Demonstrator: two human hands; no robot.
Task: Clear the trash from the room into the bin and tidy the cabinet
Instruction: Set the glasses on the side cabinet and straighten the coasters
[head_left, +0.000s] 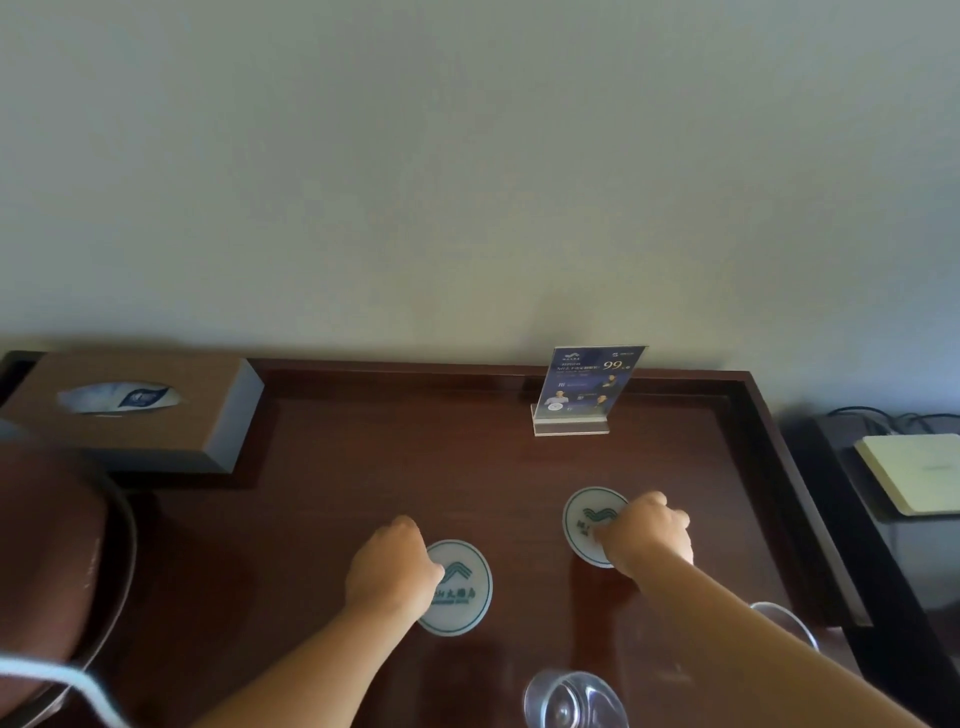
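Grip closed both sides: left hand (392, 566) pinches near coaster (462, 590), right hand (647, 535) pinches far coaster (587, 519), both flat on the surface (337, 493). Hazard: right forearm, drawn back low, could topple the glass (795, 626) beneath.

Dim, soft, wide-angle edge distortion

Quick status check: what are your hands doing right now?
Left hand grips left coaster. Right hand grips right coaster. Glass nearby, not blocking.

Two white coasters (457, 587) carry green wave logos; the tabletop (363, 467) is dark red-brown; the tissue box (130, 410), at ten o'clock, is brown.
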